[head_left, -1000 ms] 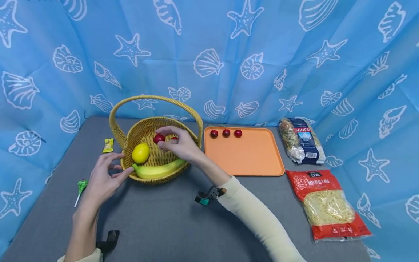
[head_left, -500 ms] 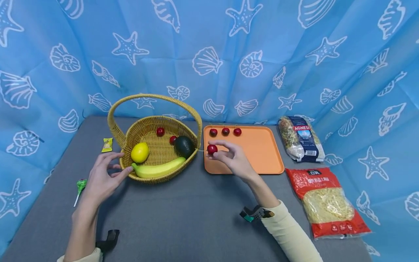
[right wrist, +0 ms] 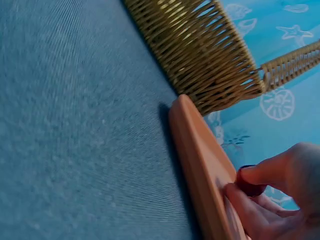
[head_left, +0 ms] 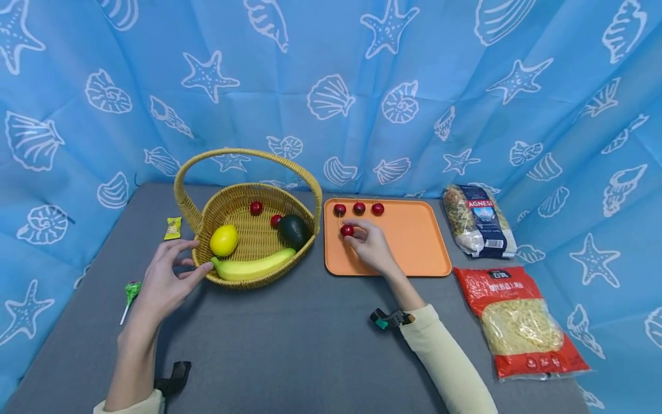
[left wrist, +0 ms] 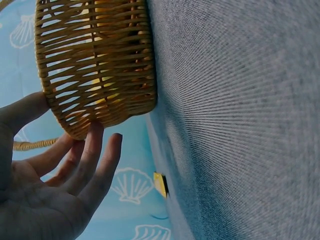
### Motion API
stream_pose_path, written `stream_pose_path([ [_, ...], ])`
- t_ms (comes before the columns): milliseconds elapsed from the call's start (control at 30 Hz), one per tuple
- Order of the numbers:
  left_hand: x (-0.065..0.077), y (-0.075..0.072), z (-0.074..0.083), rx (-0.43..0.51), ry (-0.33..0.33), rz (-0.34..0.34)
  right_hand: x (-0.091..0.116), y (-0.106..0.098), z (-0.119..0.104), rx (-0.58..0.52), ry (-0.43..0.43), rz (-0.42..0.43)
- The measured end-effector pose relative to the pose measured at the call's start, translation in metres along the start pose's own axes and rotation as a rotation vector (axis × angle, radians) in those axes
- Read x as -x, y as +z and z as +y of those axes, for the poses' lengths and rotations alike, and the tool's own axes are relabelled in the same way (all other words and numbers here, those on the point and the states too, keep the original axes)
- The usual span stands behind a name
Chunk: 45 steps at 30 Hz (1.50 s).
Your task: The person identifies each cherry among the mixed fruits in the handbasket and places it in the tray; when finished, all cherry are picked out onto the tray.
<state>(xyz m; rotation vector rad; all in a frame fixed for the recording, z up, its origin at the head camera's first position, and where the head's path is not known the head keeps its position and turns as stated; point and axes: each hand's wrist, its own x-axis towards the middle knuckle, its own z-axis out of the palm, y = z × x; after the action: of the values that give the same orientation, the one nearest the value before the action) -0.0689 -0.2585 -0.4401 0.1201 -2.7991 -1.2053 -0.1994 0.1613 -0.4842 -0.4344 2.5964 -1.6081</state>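
My right hand (head_left: 370, 246) pinches a dark red cherry (head_left: 347, 230) between thumb and fingertips, low over the left part of the orange tray (head_left: 408, 247). In the right wrist view this cherry (right wrist: 249, 181) sits close over the tray's surface. Along the tray's back edge lie three more cherries (head_left: 359, 209) with stems. The left hand (head_left: 168, 279) holds the rim of the wicker basket (head_left: 255, 283) at its left end, the thumb (left wrist: 31, 111) on one side and fingers on the other. Inside the basket are a lemon (head_left: 224, 240), a banana (head_left: 254, 267), an avocado (head_left: 293, 231) and two cherries (head_left: 256, 208).
Right of the tray lie an AGNESI pasta bag (head_left: 478, 221) and a red bag of pasta (head_left: 519, 322). A yellow wrapped candy (head_left: 173, 228) and a green lollipop (head_left: 131, 291) lie left of the basket. The basket's tall handle (head_left: 248, 152) arches upward; a blue curtain (head_left: 331, 57) hangs behind.
My right hand has carried the cherry from inside the basket rightward to the tray and lowered it there. The left hand has stayed at the basket's rim.
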Motion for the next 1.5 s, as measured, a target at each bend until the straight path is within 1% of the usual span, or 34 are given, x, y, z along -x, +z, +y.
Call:
stream_pose_path([
  [100,0.000,0.000,0.000,0.002,0.001,0.001,-0.003,0.003,0.002,0.109,-0.019,-0.007],
  [200,0.000,0.001,0.001,0.002,0.001,0.004,-0.005,0.004,0.003,0.169,-0.016,-0.015],
  [300,0.000,0.001,0.001,0.001,0.000,0.006,-0.005,0.004,0.003,0.190,-0.006,-0.019],
  [433,0.000,0.002,0.002,0.002,-0.003,0.006,-0.005,0.002,0.004,0.178,0.001,-0.028],
  [600,0.001,0.002,0.003,0.001,-0.001,0.009,-0.004,-0.003,0.003,0.137,0.015,-0.038],
  [733,0.001,0.001,0.003,0.001,0.000,0.010,-0.001,-0.008,-0.004,0.083,-0.003,-0.023],
  [833,0.002,0.001,0.002,0.002,-0.001,0.009,0.004,-0.011,-0.020,-0.036,-0.042,-0.009],
  [900,0.002,0.002,0.002,0.004,-0.001,0.009,0.008,-0.009,-0.036,-0.131,-0.089,-0.002],
  [967,0.002,0.002,0.002,0.006,-0.003,0.007,0.014,-0.006,-0.055,-0.200,-0.141,0.004],
  [1033,0.002,0.002,0.002,0.008,-0.004,0.005,0.020,0.000,-0.074,-0.233,-0.191,-0.004],
  [1100,0.002,0.001,0.002,0.010,-0.005,0.002,0.023,0.011,-0.091,-0.262,-0.228,-0.033],
  [1167,0.001,0.001,0.002,0.011,-0.005,0.000,0.023,0.024,-0.105,-0.289,-0.251,-0.088],
  [1233,0.001,0.000,0.002,0.009,-0.003,0.001,0.019,0.041,-0.117,-0.307,-0.267,-0.149],
  [1300,0.001,0.000,0.002,0.006,-0.003,0.002,0.008,0.059,-0.124,-0.300,-0.276,-0.197],
  [1400,0.001,0.000,0.002,0.001,-0.003,0.005,-0.015,0.086,-0.128,-0.203,-0.264,-0.235],
  [1500,0.000,0.000,0.002,-0.002,-0.002,0.005,-0.039,0.109,-0.128,-0.106,-0.219,-0.247],
])
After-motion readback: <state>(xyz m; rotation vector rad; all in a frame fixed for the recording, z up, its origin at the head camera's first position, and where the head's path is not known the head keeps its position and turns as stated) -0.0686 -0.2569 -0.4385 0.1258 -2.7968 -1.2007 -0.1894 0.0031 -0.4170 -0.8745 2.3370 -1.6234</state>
